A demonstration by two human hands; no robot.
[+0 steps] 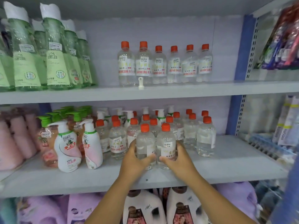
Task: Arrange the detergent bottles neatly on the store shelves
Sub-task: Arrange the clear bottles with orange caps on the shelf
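Note:
Two clear detergent bottles with orange caps stand side by side at the front of the middle shelf (234, 160). My left hand (135, 160) grips the left bottle (144, 143) and my right hand (179, 160) grips the right bottle (166, 143). Behind them stand several more clear orange-capped bottles (206, 136) in loose rows. On the upper shelf (226, 88) a neat row of the same bottles (163, 65) faces forward.
White pump bottles (68, 146) stand left of my hands, with pink packs (17, 136) beyond them. Tall green bottles (55, 54) fill the upper left. A small white cap (140, 83) lies on the upper shelf. Large jugs (144, 206) sit below. Blue uprights (242, 46) bound the right.

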